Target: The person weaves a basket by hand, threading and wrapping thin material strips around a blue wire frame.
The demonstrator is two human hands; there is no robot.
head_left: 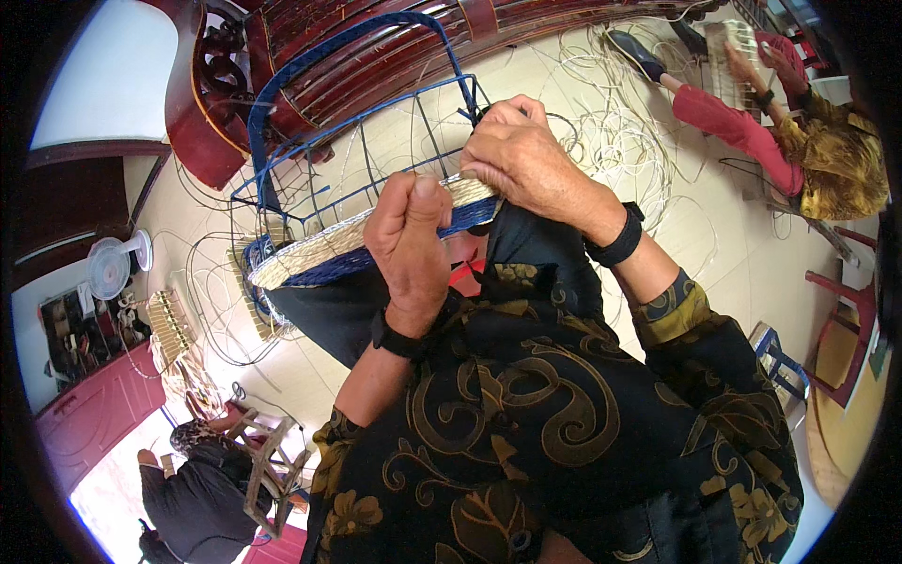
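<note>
clothing: dark patterned garment [554, 414] with gold swirls, fills lower frame
left hand [406, 246]: fist closed on woven rim of basket [376, 169], thumb up, black wristband
right hand [526, 160]: fingers curled, pinching rim end just beside left hand
basket: blue wire frame, cream woven band along lower edge, resting on lap, tilted
floor [695, 226]: loose cane strands [611, 132] scattered
other people: one seated top right [799, 122], one lower left [202, 489]
fan [113, 263]: left, well apart

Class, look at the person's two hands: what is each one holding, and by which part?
Both grip the half-woven basket at its woven rim band: the left hand near the middle, the right hand at the end, by the blue wire frame.
</note>
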